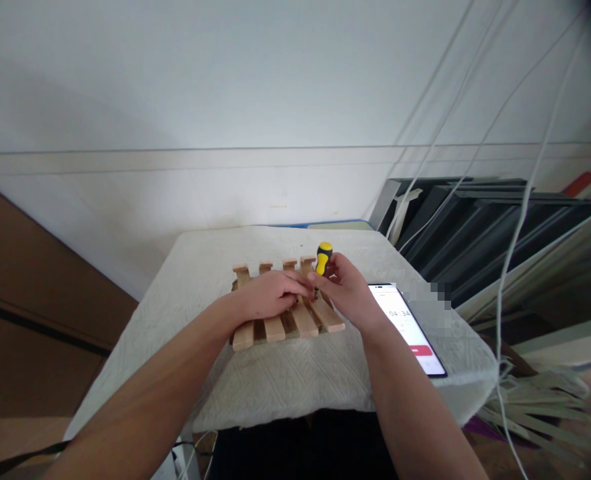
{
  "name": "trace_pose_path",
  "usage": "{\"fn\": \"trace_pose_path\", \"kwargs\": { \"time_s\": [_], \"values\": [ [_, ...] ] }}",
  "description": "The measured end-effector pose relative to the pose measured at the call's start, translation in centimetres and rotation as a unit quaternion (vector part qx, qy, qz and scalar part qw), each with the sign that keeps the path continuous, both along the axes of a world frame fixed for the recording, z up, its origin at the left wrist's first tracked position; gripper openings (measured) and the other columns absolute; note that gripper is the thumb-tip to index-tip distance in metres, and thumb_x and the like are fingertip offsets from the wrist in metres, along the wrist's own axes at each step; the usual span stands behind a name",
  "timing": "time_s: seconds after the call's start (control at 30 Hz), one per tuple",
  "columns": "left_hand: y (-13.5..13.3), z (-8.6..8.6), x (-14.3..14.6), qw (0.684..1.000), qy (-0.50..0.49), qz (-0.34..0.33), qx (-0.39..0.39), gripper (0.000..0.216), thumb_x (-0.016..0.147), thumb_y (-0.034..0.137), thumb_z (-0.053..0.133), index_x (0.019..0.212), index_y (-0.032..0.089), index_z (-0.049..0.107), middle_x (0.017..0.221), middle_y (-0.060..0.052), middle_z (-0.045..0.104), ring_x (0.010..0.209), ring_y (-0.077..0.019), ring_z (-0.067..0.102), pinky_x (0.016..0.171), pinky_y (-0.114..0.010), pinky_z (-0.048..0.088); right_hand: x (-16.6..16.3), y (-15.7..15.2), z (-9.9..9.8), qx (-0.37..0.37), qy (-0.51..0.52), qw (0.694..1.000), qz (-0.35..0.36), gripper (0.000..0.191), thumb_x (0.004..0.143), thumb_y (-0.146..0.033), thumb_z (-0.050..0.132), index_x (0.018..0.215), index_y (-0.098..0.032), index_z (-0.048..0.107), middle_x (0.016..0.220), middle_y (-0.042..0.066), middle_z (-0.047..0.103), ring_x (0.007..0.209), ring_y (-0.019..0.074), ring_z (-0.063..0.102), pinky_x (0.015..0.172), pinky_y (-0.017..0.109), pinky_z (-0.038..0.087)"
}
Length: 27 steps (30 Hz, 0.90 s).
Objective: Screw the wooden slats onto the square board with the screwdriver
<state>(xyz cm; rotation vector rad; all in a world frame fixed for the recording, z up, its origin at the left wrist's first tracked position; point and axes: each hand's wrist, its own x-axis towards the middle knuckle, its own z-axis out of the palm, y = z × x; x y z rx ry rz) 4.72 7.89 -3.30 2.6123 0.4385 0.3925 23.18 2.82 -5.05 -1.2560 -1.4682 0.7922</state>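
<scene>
A small wooden slatted rack (pixel 295 320) lies flat on a white cloth-covered table (pixel 285 373). My left hand (pixel 270 293) rests palm down on the slats, fingers together and pressing on them. My right hand (pixel 343 290) is closed round a stubby screwdriver with a yellow and black handle (pixel 324 257), held upright with its tip down at the rack's right slats, just beside my left fingertips.
A phone (pixel 408 327) showing a timer lies on the table to the right of the rack. Dark panels (pixel 480 233) lean against the wall at right, with white cables (pixel 505 280) hanging in front. A brown board (pixel 30 293) stands at left.
</scene>
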Motion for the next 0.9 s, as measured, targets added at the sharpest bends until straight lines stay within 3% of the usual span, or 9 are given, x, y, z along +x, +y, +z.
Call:
{"fn": "trace_pose_path", "kwargs": {
  "time_s": [0.33,0.43,0.53,0.6,0.77,0.9],
  "values": [
    [0.0,0.0,0.1,1.000,0.005,0.006,-0.009,0.043,0.074,-0.003,0.046,0.104,0.018,0.069,0.119,-0.005,0.064,0.114,-0.0159,0.057,0.103,-0.031,0.042,0.2,-0.2,0.4,0.016,0.082,0.996,0.043,0.024,0.081,-0.029,0.057,0.103,-0.021,0.062,0.099,0.004,0.067,0.093,0.0191,0.061,0.087,0.036,0.044],
    [0.0,0.0,0.1,1.000,0.004,0.005,-0.007,0.043,0.074,-0.003,0.046,0.103,0.018,0.069,0.118,-0.006,0.065,0.112,-0.0158,0.058,0.102,-0.031,0.043,0.2,-0.3,0.5,0.023,0.044,0.998,0.038,0.019,0.080,-0.029,0.058,0.095,-0.020,0.064,0.092,0.003,0.067,0.084,0.0177,0.061,0.079,0.034,0.046],
    [0.0,0.1,0.1,1.000,0.003,0.005,-0.002,0.042,0.074,-0.003,0.046,0.104,0.017,0.069,0.117,-0.006,0.065,0.110,-0.0160,0.059,0.101,-0.031,0.044,0.2,-0.3,0.6,0.020,-0.028,0.999,-0.018,0.019,0.077,-0.036,0.064,0.086,-0.019,0.061,0.078,0.001,0.063,0.067,0.0151,0.056,0.064,0.030,0.044],
    [0.0,0.1,0.1,1.000,0.005,0.007,0.002,0.042,0.075,-0.002,0.047,0.105,0.017,0.069,0.118,-0.007,0.065,0.111,-0.0164,0.059,0.101,-0.032,0.044,0.1,-0.3,0.6,0.016,-0.045,0.998,-0.042,0.023,0.076,-0.040,0.064,0.086,-0.019,0.061,0.076,0.001,0.063,0.066,0.0153,0.055,0.062,0.030,0.043],
    [0.0,0.1,0.1,1.000,0.004,0.000,0.000,0.044,0.074,-0.003,0.046,0.106,0.017,0.069,0.120,-0.007,0.064,0.114,-0.0167,0.058,0.103,-0.032,0.043,0.1,-0.4,0.7,0.024,0.014,1.000,0.010,0.021,0.085,-0.037,0.054,0.089,-0.021,0.066,0.084,0.003,0.067,0.079,0.0177,0.059,0.072,0.031,0.044],
    [-0.1,0.2,0.2,1.000,0.003,0.001,-0.003,0.043,0.074,-0.003,0.046,0.105,0.015,0.069,0.118,-0.008,0.065,0.112,-0.0172,0.059,0.101,-0.032,0.044,0.0,-0.5,0.9,0.025,-0.037,0.999,0.001,0.023,0.083,-0.040,0.057,0.075,-0.019,0.063,0.067,0.000,0.060,0.065,0.0147,0.054,0.060,0.027,0.040]
  ]
}}
